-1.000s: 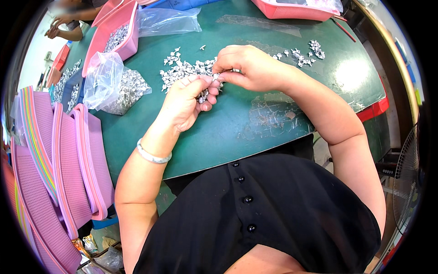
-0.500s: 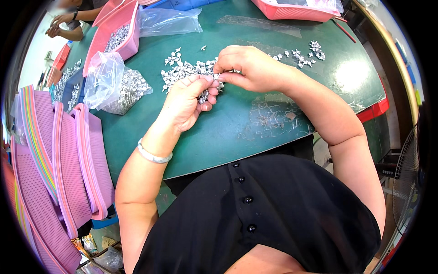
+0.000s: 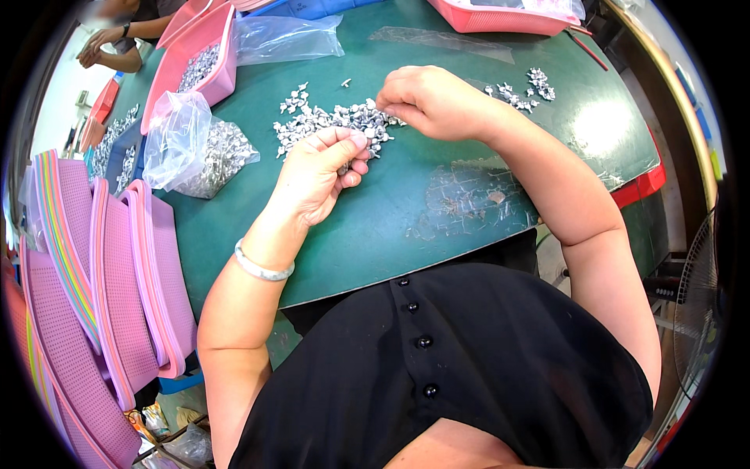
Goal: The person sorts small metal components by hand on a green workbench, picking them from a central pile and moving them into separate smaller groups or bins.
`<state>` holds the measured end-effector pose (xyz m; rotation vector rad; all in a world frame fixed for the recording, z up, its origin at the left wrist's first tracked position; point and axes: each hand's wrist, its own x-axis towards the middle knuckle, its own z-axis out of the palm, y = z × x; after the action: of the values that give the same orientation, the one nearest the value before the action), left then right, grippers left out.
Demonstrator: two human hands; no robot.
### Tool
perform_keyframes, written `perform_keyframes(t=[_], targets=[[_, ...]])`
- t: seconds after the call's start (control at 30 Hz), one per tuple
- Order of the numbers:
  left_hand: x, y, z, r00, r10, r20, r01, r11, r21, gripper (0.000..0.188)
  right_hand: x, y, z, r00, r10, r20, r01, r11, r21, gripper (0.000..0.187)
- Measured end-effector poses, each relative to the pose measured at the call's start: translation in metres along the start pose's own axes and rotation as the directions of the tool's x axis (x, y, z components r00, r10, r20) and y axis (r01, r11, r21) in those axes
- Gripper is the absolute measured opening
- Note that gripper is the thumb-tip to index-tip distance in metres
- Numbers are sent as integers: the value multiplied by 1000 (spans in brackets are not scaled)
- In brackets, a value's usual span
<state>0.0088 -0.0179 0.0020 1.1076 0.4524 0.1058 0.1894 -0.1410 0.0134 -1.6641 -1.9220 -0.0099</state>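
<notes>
A heap of small silvery metal parts (image 3: 312, 119) lies spread on the green table in front of me. My left hand (image 3: 316, 172), a pale bangle (image 3: 264, 263) at its wrist, is closed at the near edge of the heap. Bits of the same metal parts show between its thumb and curled fingers. At the right end of the heap, my right hand (image 3: 437, 102) hovers with its fingers bent together; whatever is in them is hidden. Smaller clusters of parts (image 3: 516, 98) lie farther right.
A clear bag of metal parts (image 3: 223, 160) rests left of the heap, below a pink basket (image 3: 226, 62) holding more. Pink baskets (image 3: 160, 273) are stacked at the left edge. Another pink basket (image 3: 500, 19) stands far right. A co-worker's hands (image 3: 98, 47) show far left.
My right hand has drawn away from my left hand, up and slightly right. My left hand stays in nearly the same place, still closed on metal parts.
</notes>
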Motion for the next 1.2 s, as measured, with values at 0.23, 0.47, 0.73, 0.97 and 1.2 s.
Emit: perform_keyframes(t=[0.23,0.47,0.73,0.97,1.2], targets=[[1,2,-3,998,34,-49,-39,992,-117,4,-1,-1,5,995,0,101,6,998,-61,6],[5,0,-16,996,83,13,-75,951,-298,2,0,-2,18,994,-34,108,44,995,-92,5],[4,2,-14,999,45,25,-37,962,-272,7,0,-4,17,992,-58,114,71,991,-112,7],[5,1,-11,1000,18,10,-17,990,-142,9,1,-5,14,996,-32,89,38,998,-58,5],[-3,5,4,998,-61,-34,61,998,7,15,4,-18,7,996,-63,-68,63,998,-5,7]])
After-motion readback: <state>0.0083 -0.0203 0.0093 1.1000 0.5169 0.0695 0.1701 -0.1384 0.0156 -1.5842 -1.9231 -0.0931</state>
